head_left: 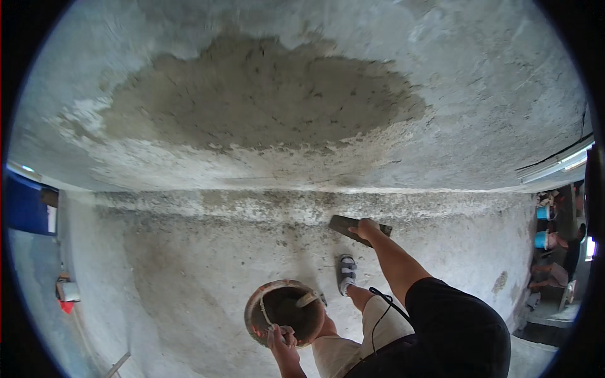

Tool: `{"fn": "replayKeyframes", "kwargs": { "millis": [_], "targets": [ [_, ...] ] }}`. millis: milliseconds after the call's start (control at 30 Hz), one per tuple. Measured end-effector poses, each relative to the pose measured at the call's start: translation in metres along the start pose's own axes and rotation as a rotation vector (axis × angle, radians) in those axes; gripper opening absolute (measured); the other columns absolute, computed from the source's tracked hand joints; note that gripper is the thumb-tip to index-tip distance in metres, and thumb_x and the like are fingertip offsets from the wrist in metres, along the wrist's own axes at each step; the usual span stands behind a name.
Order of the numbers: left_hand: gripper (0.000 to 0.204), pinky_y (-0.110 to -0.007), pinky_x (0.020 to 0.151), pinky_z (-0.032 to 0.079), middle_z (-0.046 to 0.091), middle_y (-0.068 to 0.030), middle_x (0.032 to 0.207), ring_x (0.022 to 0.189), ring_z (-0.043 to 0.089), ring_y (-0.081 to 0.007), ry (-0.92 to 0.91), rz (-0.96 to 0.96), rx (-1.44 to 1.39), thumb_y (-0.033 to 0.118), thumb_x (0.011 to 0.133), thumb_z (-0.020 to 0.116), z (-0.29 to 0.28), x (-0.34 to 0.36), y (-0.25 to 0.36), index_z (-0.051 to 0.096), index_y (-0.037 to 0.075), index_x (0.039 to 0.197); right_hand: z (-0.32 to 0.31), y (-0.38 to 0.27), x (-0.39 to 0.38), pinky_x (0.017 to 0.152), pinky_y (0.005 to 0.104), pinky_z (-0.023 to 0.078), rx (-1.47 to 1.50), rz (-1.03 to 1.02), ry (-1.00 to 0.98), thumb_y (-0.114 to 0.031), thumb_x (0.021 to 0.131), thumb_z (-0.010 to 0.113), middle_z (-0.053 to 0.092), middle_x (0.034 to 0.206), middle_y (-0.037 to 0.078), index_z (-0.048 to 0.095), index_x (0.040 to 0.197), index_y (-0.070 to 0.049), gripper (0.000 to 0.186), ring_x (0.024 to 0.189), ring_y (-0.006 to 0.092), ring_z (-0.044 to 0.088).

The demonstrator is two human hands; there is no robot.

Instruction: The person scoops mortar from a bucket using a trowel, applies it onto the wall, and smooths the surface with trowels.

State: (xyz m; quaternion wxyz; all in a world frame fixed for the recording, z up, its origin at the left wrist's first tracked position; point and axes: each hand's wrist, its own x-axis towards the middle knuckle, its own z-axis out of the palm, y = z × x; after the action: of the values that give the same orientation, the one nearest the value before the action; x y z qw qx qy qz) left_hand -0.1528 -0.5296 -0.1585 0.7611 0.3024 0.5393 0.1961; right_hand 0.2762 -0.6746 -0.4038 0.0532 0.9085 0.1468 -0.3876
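Note:
My left hand (282,336) is closed on the pale rope-like handle of a round, worn reddish bucket (254,322). Dark grey wet mix (291,320) lies inside the bucket, and a pale tool handle (307,298) rests against its right inner side. To the right and farther off, my right hand (367,228) is wrapped around a dark, flat rectangular plastering float (343,223). The float is over the floor close to the wall's foot; whether it touches anything cannot be told. Ahead, the rough grey wall (479,107) carries a large darker patch (265,94) with ragged edges.
A whitish, crumbly strip (220,205) runs along the wall's foot. My sandalled foot (346,274) stands on the concrete floor (189,264), right of the bucket. Blue buckets (541,239) and a seated person (554,276) are at the far right. A small white container (69,292) sits at the left.

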Motion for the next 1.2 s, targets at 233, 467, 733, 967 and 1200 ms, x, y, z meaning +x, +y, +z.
{"fn": "replayKeyframes", "kwargs": {
  "millis": [233, 467, 733, 967, 1200],
  "targets": [
    [0.031, -0.024, 0.043, 0.027, 0.045, 0.0022, 0.063, 0.047, 0.037, -0.0086, 0.132, 0.003, -0.089, 0.041, 0.106, 0.048, 0.05, -0.06, 0.057, 0.055, 0.012, 0.098, -0.035, 0.013, -0.08, 0.095, 0.0474, 0.052, 0.191, -0.515, 0.288, -0.043, 0.099, 0.059, 0.07, 0.116, 0.022, 0.068, 0.116, -0.002, 0.045, 0.111, 0.0372, 0.067],
    [0.023, -0.025, 0.042, 0.022, 0.036, 0.0035, 0.065, 0.046, 0.027, -0.0079, -0.243, 0.172, -0.104, 0.031, 0.108, 0.049, 0.127, -0.121, 0.117, 0.058, 0.01, 0.11, -0.135, -0.024, -0.319, 0.105, 0.0489, 0.044, 0.273, -1.216, 0.238, -0.036, 0.093, 0.066, 0.06, 0.131, 0.015, 0.064, 0.12, -0.009, 0.039, 0.128, 0.0342, 0.055],
    [0.025, -0.023, 0.041, 0.02, 0.035, 0.0046, 0.066, 0.047, 0.026, -0.0041, -0.452, 0.334, 0.059, 0.026, 0.109, 0.048, 0.196, -0.189, 0.143, 0.061, 0.006, 0.116, -0.151, -0.042, -0.376, 0.098, 0.0499, 0.037, -0.495, -1.104, 0.718, -0.032, 0.087, 0.06, 0.053, 0.105, 0.007, 0.058, 0.109, -0.012, 0.029, 0.112, 0.0269, 0.049],
    [0.032, -0.02, 0.044, 0.022, 0.036, 0.0074, 0.068, 0.051, 0.03, -0.0018, -0.537, 0.269, 0.165, 0.026, 0.108, 0.049, 0.226, -0.197, 0.128, 0.059, 0.002, 0.127, -0.138, -0.006, -0.351, 0.079, 0.0424, 0.035, -0.542, -0.884, 0.844, -0.022, 0.083, 0.059, 0.052, 0.089, 0.005, 0.059, 0.094, -0.011, 0.016, 0.091, 0.0245, 0.049],
    [0.027, -0.021, 0.042, 0.021, 0.038, 0.0062, 0.07, 0.048, 0.029, -0.0019, -0.633, 0.146, 0.173, 0.029, 0.109, 0.047, 0.242, -0.193, 0.106, 0.056, 0.005, 0.117, -0.138, 0.03, -0.366, 0.088, 0.0489, 0.036, -0.662, -0.864, 0.575, -0.023, 0.082, 0.06, 0.057, 0.095, 0.009, 0.063, 0.095, -0.009, 0.019, 0.1, 0.0291, 0.05]
  ]
}}
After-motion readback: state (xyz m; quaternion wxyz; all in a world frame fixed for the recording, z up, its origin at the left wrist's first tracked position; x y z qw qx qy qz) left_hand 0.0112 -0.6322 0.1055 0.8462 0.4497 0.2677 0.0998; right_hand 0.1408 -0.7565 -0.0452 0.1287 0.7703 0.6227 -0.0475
